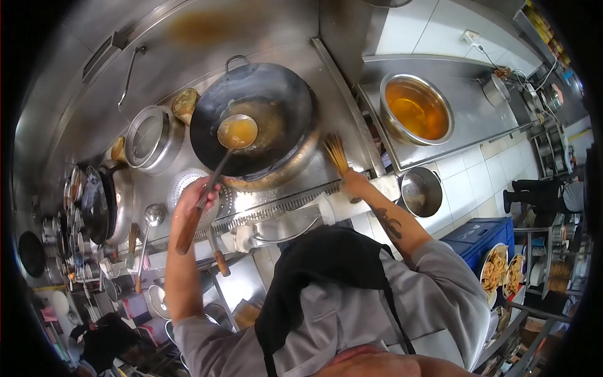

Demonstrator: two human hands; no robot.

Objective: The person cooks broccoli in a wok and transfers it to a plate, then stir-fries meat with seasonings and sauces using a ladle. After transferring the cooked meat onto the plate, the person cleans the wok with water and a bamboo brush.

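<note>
My left hand is wrapped round the wooden handle of a ladle. The ladle's bowl, holding a yellowish liquid, is over the inside of a large dark wok. A shallow pool of similar liquid lies in the wok. My right hand grips a bamboo wok brush, its splayed bristles pointing away from me, just right of the wok. Beneath my left hand is a perforated skimmer with a wooden handle.
A steel bowl of orange-brown oil stands on the right counter, with a steel pot below it. To the left are a round steel pot, another ladle and stacked woks. Another person stands far right.
</note>
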